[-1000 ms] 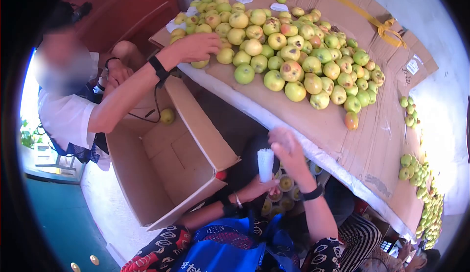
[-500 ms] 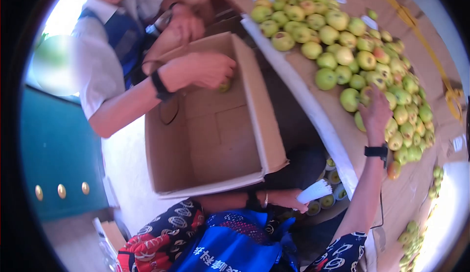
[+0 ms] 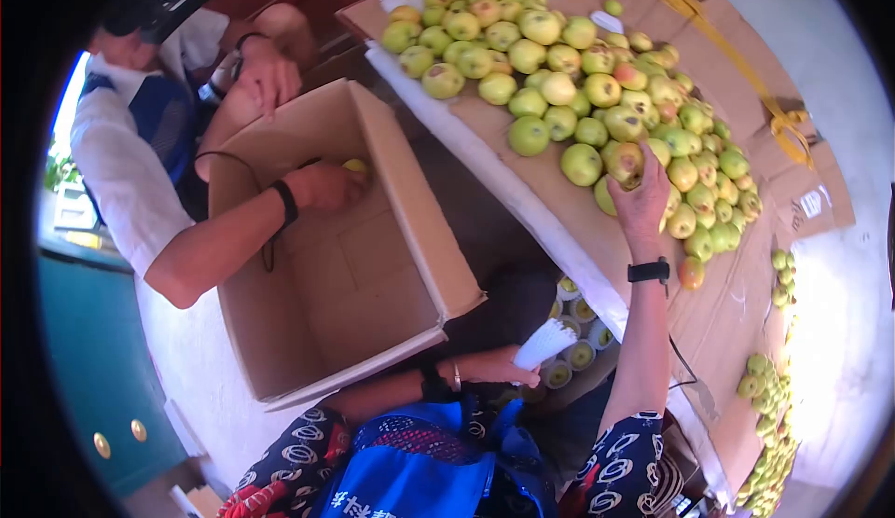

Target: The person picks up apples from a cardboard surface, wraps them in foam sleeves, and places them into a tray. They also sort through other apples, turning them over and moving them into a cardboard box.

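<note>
My right hand [image 3: 641, 199] reaches up onto the table and closes around a green-red apple [image 3: 623, 159] at the near edge of a big pile of apples [image 3: 578, 70]. My left hand [image 3: 499, 366] stays low by my lap, holding a white foam net sleeve [image 3: 546, 341]. Below it, several apples wrapped in foam sleeves [image 3: 578, 331] sit packed under the table edge. Across from me, another person's hand [image 3: 326, 185] lowers an apple [image 3: 356, 166] into an open cardboard box [image 3: 410, 238].
The table is covered in flattened cardboard [image 3: 736, 266] with a yellow strap [image 3: 736, 61]. More apples [image 3: 769, 425] lie on the ground at the right. The other person's second hand [image 3: 266, 75] rests near the box's far flap. A teal door [image 3: 84, 359] stands left.
My right hand went from the foam sleeve up to the pile and now grips an apple. The other person's hand moved from the pile down into the box with an apple.
</note>
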Action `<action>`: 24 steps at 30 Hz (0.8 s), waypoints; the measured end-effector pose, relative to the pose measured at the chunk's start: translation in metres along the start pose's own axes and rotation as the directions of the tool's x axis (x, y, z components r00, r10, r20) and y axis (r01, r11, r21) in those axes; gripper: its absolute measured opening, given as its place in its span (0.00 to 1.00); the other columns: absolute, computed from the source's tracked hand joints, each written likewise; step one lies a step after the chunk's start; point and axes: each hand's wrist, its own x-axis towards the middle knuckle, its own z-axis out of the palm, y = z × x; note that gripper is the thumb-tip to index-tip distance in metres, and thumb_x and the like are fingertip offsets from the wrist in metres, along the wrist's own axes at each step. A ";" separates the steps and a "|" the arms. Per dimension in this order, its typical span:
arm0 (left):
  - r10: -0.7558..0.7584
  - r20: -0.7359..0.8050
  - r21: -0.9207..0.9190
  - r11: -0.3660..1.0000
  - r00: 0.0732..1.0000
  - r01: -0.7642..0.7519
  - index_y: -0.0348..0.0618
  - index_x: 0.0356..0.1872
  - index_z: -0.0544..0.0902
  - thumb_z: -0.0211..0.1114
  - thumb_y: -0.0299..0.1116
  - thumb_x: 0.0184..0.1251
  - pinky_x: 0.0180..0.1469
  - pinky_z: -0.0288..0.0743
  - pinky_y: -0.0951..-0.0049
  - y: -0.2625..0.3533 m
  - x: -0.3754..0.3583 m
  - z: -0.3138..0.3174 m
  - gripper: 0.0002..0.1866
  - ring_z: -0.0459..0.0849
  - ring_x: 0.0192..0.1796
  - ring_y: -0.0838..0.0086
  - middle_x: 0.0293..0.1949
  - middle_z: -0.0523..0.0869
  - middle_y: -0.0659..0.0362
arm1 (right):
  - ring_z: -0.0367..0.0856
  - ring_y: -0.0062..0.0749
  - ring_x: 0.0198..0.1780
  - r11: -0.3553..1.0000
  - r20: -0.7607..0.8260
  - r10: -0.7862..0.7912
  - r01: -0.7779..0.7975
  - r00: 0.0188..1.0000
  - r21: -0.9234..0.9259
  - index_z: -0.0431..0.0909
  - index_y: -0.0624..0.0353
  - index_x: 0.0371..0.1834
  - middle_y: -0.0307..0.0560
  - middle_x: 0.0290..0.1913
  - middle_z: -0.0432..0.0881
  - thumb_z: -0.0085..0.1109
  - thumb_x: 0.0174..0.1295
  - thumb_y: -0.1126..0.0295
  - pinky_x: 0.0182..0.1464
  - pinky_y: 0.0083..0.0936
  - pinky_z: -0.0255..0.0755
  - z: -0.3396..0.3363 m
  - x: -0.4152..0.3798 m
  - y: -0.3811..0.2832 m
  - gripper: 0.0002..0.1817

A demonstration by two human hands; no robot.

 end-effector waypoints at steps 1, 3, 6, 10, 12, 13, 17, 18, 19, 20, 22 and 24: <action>-0.005 0.022 0.001 1.000 1.000 0.005 0.42 0.31 0.75 0.63 0.37 0.58 0.35 0.67 0.80 0.000 -0.001 0.002 0.10 0.73 0.32 0.84 0.28 0.77 0.66 | 0.73 0.47 0.49 0.999 -0.046 -0.046 0.046 0.998 0.002 0.65 0.55 0.58 0.53 0.48 0.75 0.71 0.35 0.67 0.53 0.37 0.65 -0.004 -0.006 0.000 0.40; 0.017 -0.015 -0.084 0.996 1.000 -0.019 0.41 0.32 0.77 0.63 0.38 0.59 0.38 0.69 0.80 0.004 -0.002 0.004 0.11 0.75 0.33 0.83 0.29 0.80 0.65 | 0.70 0.45 0.52 1.000 -0.018 0.005 -0.005 1.000 -0.019 0.65 0.56 0.58 0.52 0.51 0.73 0.70 0.36 0.67 0.56 0.37 0.62 -0.018 -0.018 -0.003 0.40; -0.006 -0.004 -0.042 0.999 1.000 0.006 0.41 0.33 0.77 0.63 0.38 0.59 0.40 0.69 0.80 0.007 -0.004 0.003 0.11 0.76 0.35 0.82 0.31 0.80 0.64 | 0.68 0.44 0.55 0.985 -0.027 0.066 -0.069 0.997 -0.155 0.65 0.56 0.59 0.51 0.53 0.71 0.69 0.38 0.67 0.58 0.38 0.59 -0.033 -0.034 -0.003 0.39; -0.013 -0.038 -0.011 1.000 0.999 0.013 0.41 0.33 0.77 0.63 0.37 0.59 0.41 0.70 0.79 0.005 -0.003 0.006 0.10 0.76 0.36 0.82 0.31 0.80 0.64 | 0.65 0.46 0.58 0.986 -0.084 0.113 -0.122 0.990 -0.115 0.59 0.56 0.64 0.55 0.55 0.68 0.69 0.39 0.67 0.61 0.39 0.54 -0.051 -0.058 0.000 0.44; -0.038 -0.020 0.024 0.999 0.999 0.039 0.41 0.34 0.77 0.63 0.37 0.60 0.42 0.70 0.79 0.010 -0.004 0.004 0.10 0.76 0.38 0.82 0.34 0.80 0.63 | 0.65 0.48 0.58 0.980 -0.110 0.162 -0.173 0.981 -0.098 0.58 0.56 0.64 0.56 0.55 0.67 0.70 0.39 0.67 0.61 0.39 0.55 -0.055 -0.071 0.004 0.44; -0.062 -0.005 0.045 0.997 0.998 0.062 0.41 0.35 0.77 0.62 0.36 0.61 0.43 0.70 0.79 0.010 -0.003 0.005 0.09 0.76 0.40 0.82 0.36 0.81 0.63 | 0.64 0.49 0.58 0.973 -0.123 0.206 -0.217 0.971 -0.083 0.58 0.57 0.64 0.57 0.55 0.67 0.70 0.39 0.67 0.61 0.40 0.55 -0.057 -0.079 0.008 0.45; -0.069 0.002 0.005 0.998 0.998 0.069 0.41 0.37 0.77 0.62 0.36 0.61 0.44 0.70 0.78 0.005 -0.001 0.005 0.10 0.77 0.40 0.81 0.36 0.81 0.63 | 0.64 0.52 0.57 0.953 -0.259 0.288 -0.303 0.922 -0.021 0.57 0.59 0.65 0.58 0.55 0.66 0.70 0.40 0.68 0.60 0.41 0.58 -0.064 -0.111 0.022 0.45; -0.064 -0.004 0.009 0.998 0.998 0.064 0.41 0.37 0.77 0.62 0.36 0.61 0.44 0.70 0.79 0.006 -0.001 0.005 0.09 0.77 0.40 0.81 0.36 0.81 0.62 | 0.64 0.52 0.58 0.928 -0.254 0.369 -0.370 0.894 0.042 0.56 0.61 0.65 0.59 0.56 0.66 0.70 0.40 0.69 0.60 0.40 0.59 -0.066 -0.120 0.025 0.45; -0.060 -0.009 0.013 0.998 0.998 0.060 0.41 0.37 0.77 0.62 0.35 0.61 0.44 0.70 0.79 0.006 -0.001 0.006 0.09 0.77 0.40 0.81 0.36 0.81 0.62 | 0.64 0.53 0.59 0.894 -0.244 0.447 -0.435 0.861 0.103 0.56 0.63 0.65 0.59 0.57 0.65 0.70 0.40 0.70 0.60 0.40 0.59 -0.066 -0.126 0.029 0.45; -0.068 0.000 0.014 0.998 0.998 0.068 0.41 0.37 0.77 0.62 0.35 0.61 0.44 0.70 0.79 0.007 -0.001 0.006 0.09 0.77 0.40 0.81 0.36 0.81 0.62 | 0.64 0.53 0.59 0.890 -0.248 0.455 -0.445 0.855 0.099 0.56 0.63 0.65 0.59 0.57 0.65 0.70 0.40 0.70 0.60 0.40 0.59 -0.063 -0.133 0.038 0.45; -0.083 -0.012 0.003 0.997 0.997 0.083 0.41 0.37 0.77 0.62 0.34 0.61 0.45 0.70 0.78 0.007 0.000 0.006 0.09 0.77 0.41 0.80 0.37 0.81 0.61 | 0.64 0.50 0.61 0.855 -0.218 0.517 -0.486 0.828 0.183 0.56 0.66 0.64 0.60 0.60 0.64 0.70 0.41 0.69 0.62 0.38 0.59 -0.061 -0.145 0.050 0.45; -0.094 -0.012 0.007 0.996 0.995 0.095 0.41 0.37 0.77 0.62 0.34 0.61 0.46 0.70 0.78 0.007 0.002 0.007 0.09 0.78 0.42 0.79 0.37 0.81 0.61 | 0.64 0.49 0.61 0.806 -0.191 0.583 -0.533 0.790 0.257 0.56 0.67 0.64 0.60 0.61 0.63 0.70 0.41 0.68 0.62 0.36 0.59 -0.062 -0.149 0.053 0.45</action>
